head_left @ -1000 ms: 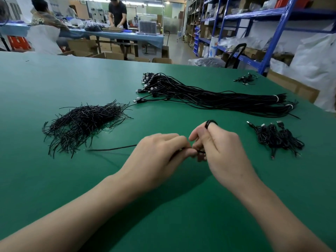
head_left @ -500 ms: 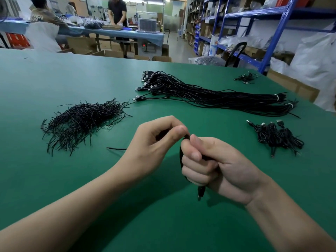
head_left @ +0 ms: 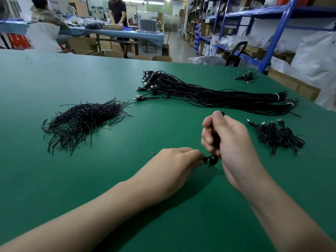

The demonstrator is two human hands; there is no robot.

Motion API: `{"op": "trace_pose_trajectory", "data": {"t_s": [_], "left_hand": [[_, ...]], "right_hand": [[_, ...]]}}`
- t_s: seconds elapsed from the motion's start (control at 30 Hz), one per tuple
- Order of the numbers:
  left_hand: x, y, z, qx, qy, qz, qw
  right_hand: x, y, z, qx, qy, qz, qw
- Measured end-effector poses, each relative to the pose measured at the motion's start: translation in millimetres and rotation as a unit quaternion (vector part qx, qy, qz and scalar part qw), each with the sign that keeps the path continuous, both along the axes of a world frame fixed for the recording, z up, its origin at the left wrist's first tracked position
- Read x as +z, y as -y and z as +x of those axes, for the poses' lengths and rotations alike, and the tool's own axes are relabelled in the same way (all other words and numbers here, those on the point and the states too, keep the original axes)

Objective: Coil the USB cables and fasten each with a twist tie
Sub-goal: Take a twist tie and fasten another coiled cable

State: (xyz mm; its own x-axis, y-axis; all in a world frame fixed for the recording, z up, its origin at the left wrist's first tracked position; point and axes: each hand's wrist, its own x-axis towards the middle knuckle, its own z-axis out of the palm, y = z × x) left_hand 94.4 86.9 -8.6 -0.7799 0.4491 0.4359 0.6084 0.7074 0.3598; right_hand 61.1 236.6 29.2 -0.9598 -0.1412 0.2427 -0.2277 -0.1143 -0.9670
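Observation:
My right hand (head_left: 229, 140) grips a coiled black USB cable (head_left: 213, 159) upright in its fist; the coil's lower loop pokes out below the fingers. My left hand (head_left: 174, 164) pinches a thin black twist tie at that lower loop, and the tie's far tip (head_left: 152, 153) shows past the knuckles. A long bundle of straight USB cables (head_left: 218, 95) lies across the green table (head_left: 127, 79) behind the hands. A loose heap of twist ties (head_left: 83, 122) sits to the left. A small pile of coiled, tied cables (head_left: 278, 136) lies to the right.
A few more black cables (head_left: 245, 77) lie near the table's far right edge. Blue shelving (head_left: 272, 33) and white sacks stand beyond the right side. Two people work at another table (head_left: 116, 31) in the background.
My right hand has turned the coil upright and lifted it further from me. My left hand has dropped from the coil's top to its lower loop, drawing the tie along.

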Motion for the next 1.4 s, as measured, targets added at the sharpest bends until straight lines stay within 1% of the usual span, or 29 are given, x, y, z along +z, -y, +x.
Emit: {"op": "trace_pose_trajectory", "data": {"t_s": [0.07, 0.17, 0.23, 0.33, 0.4, 0.43, 0.57, 0.63, 0.73, 0.8, 0.87, 0.93, 0.97, 1.07, 1.13, 1.2, 1.27, 1.33, 1.4], "left_hand": [[6, 3, 0, 0.009, -0.071, -0.046, 0.996], [15, 12, -5, 0.038, -0.168, -0.075, 0.982], [19, 20, -7, 0.064, -0.213, -0.091, 0.971], [21, 28, -7, 0.106, -0.245, -0.115, 0.957], [23, 31, -8, 0.13, -0.244, -0.097, 0.956], [25, 33, -10, 0.134, -0.244, -0.087, 0.957], [28, 46, -15, 0.098, -0.244, -0.08, 0.961], [30, 51, -17, 0.07, -0.237, -0.08, 0.966], [34, 55, -22, 0.023, -0.259, -0.104, 0.96], [37, 54, -23, -0.02, -0.267, -0.128, 0.955], [37, 53, -22, -0.046, -0.262, -0.139, 0.954], [36, 53, -19, -0.05, -0.251, -0.144, 0.956], [36, 53, -18, -0.05, -0.25, -0.149, 0.955], [34, 55, -15, -0.045, -0.264, -0.153, 0.951], [31, 57, -14, -0.034, -0.271, -0.146, 0.951], [27, 58, -12, -0.026, -0.255, -0.123, 0.959], [23, 58, -11, -0.024, -0.202, -0.08, 0.976], [20, 59, -12, -0.026, -0.139, -0.033, 0.989], [17, 60, -13, -0.02, -0.093, 0.009, 0.995]], "right_hand": [[-4, 0, 0, -0.041, -0.062, 0.111, 0.991], [-11, -1, 1, -0.092, -0.151, 0.265, 0.948], [-13, -1, 4, -0.082, -0.171, 0.331, 0.925], [-12, 1, 8, -0.049, -0.172, 0.408, 0.895], [-10, 1, 10, -0.037, -0.179, 0.474, 0.861], [-10, 0, 11, -0.025, -0.176, 0.493, 0.852], [-8, -5, 13, 0.033, -0.154, 0.486, 0.86], [-8, -4, 15, 0.046, -0.169, 0.501, 0.848], [-11, -1, 16, 0.059, -0.186, 0.526, 0.828], [-12, -2, 13, 0.086, -0.162, 0.523, 0.832], [-13, -7, 9, 0.132, -0.106, 0.488, 0.856], [-12, -11, 7, 0.187, -0.042, 0.422, 0.886], [-11, -12, 6, 0.214, -0.018, 0.392, 0.895], [-9, -14, 6, 0.281, 0.01, 0.335, 0.899], [-10, -14, 5, 0.308, 0.022, 0.301, 0.902], [-10, -14, 5, 0.309, 0.029, 0.287, 0.906], [-12, -14, 5, 0.279, 0.016, 0.302, 0.912], [-12, -13, 4, 0.234, -0.026, 0.335, 0.912], [-11, -11, 4, 0.189, -0.078, 0.348, 0.915]]}}
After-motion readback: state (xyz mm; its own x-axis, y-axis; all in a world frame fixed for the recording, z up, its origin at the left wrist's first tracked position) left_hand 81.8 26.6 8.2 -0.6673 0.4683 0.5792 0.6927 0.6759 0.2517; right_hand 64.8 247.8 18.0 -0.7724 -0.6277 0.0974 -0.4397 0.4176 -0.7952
